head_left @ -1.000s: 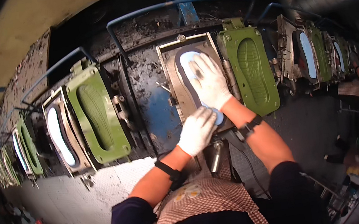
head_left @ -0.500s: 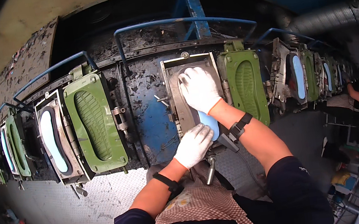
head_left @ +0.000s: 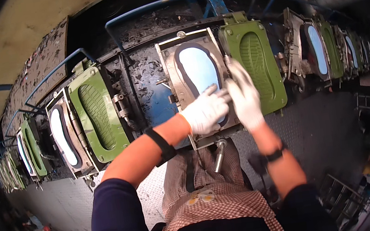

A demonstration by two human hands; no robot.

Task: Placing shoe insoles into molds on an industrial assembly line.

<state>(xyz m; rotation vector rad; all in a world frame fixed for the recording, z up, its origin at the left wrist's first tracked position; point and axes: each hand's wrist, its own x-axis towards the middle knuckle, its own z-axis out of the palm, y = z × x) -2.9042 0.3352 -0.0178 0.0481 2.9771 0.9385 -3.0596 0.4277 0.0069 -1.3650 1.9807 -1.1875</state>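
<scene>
The light-blue insole (head_left: pixel 199 68) lies in the footprint recess of the metal mould half (head_left: pixel 176 86), ringed by a dark border. Its long axis runs away from the wearer, the far end leaning slightly left. The broad end points away; the narrow end points toward the wearer and is partly covered by the left hand.

Status, as judged: the insole is placed and appears seated along its uncovered length; seating beneath the hand cannot be verified. The green mould half (head_left: pixel 273 65) lies open alongside, to the right, not folded over.

Left hand (head_left: pixel 207 110): gloved, over the narrow end, fingers partly extended; whether it grasps the edge cannot be told. Right hand (head_left: pixel 244 95): gloved, blurred, fingers extended, released, over the seam between the mould halves; no held item visible.

A metal lever (head_left: pixel 220 159) projects at the near edge. Adjacent open moulds carry a left insole (head_left: pixel 62 137) and a right insole (head_left: pixel 316 49).
</scene>
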